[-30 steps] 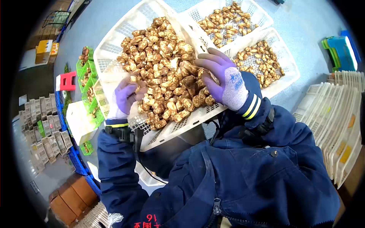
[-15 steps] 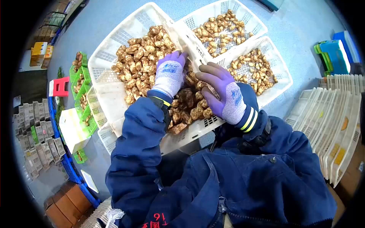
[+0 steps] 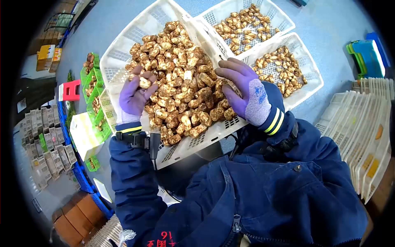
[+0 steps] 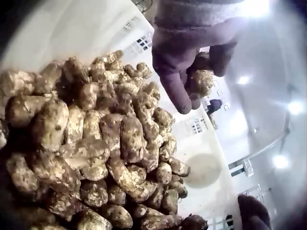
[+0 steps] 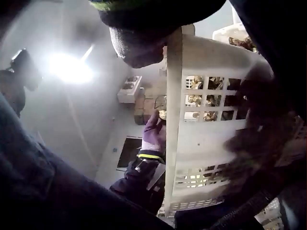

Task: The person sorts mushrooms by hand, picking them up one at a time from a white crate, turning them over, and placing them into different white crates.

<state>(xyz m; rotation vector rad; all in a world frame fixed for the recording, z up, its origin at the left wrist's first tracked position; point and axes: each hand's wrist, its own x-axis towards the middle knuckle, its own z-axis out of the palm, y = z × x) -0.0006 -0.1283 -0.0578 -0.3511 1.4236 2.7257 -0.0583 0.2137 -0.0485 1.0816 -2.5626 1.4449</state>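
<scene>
My left hand, in a purple and grey glove, holds a stubby brown-and-cream tuber between curled fingers and thumb. In the left wrist view the held tuber shows between the gloved fingers. Below and beside it, similar soil-stained tubers are heaped in a large white plastic basket. My right hand, in a matching glove, lies at the basket's right edge with its fingers extended towards the heap. In the right wrist view the perforated basket wall hides most of the contents.
Two smaller white baskets beyond the right hand hold smaller tubers. Stacked white crates stand at the right. To the left are green baskets, a red stool and a white box; brown cartons sit lower left.
My left hand reached across the heap to the basket's right side, then came back to the left side with a tuber between its fingers. My right hand stays at the basket's edge.
</scene>
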